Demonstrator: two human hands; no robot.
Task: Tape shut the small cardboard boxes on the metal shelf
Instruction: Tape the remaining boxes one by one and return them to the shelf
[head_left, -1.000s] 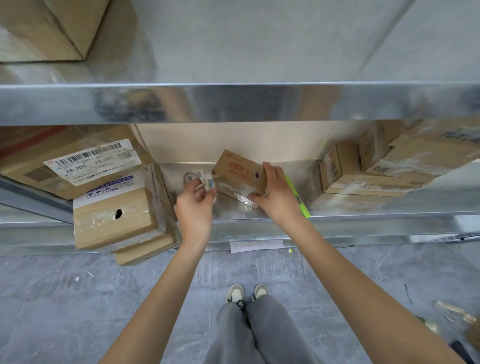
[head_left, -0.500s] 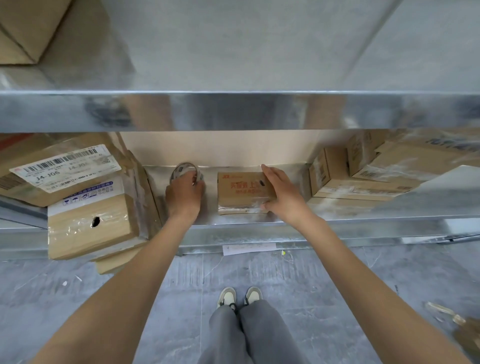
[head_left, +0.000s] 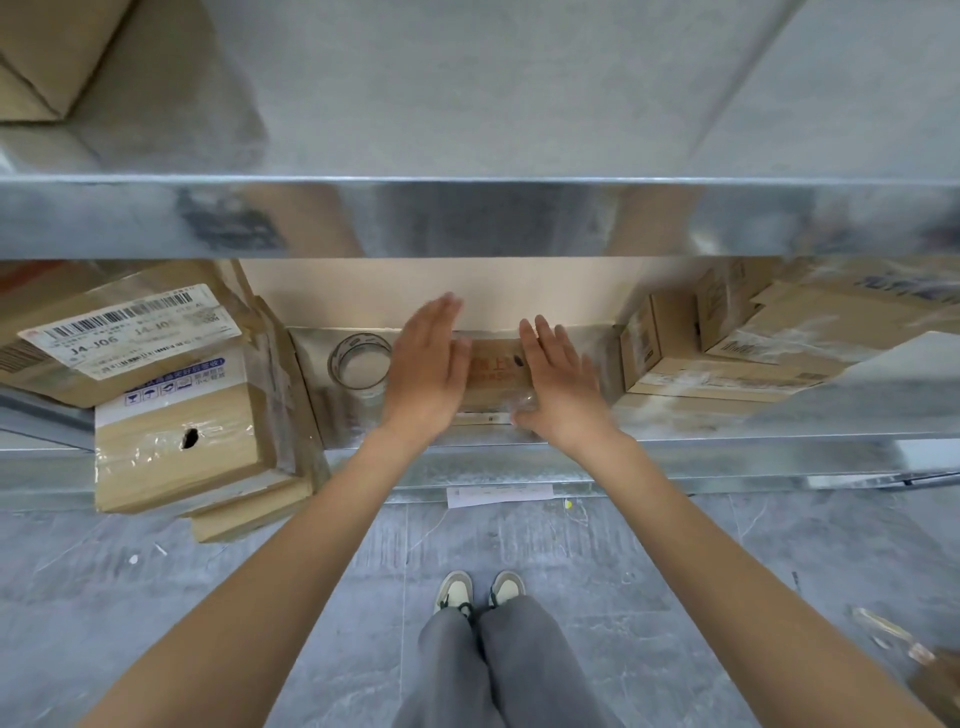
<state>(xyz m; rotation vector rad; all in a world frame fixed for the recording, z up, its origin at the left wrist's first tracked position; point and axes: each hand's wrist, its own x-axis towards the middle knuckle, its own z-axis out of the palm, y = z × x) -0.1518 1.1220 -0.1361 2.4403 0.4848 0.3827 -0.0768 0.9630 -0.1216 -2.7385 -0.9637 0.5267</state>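
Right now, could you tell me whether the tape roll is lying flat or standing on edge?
Lying flat. The tape roll rests on the shelf with its round hole facing up, left of the left hand.

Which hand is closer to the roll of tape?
Left. The left hand lies just to the right of the tape roll, over the small box's left side. The right hand is farther off, on the box's right side.

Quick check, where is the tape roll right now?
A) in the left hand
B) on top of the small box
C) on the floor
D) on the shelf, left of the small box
D: the tape roll lies on the shelf beside the open left hand, left of the small box.
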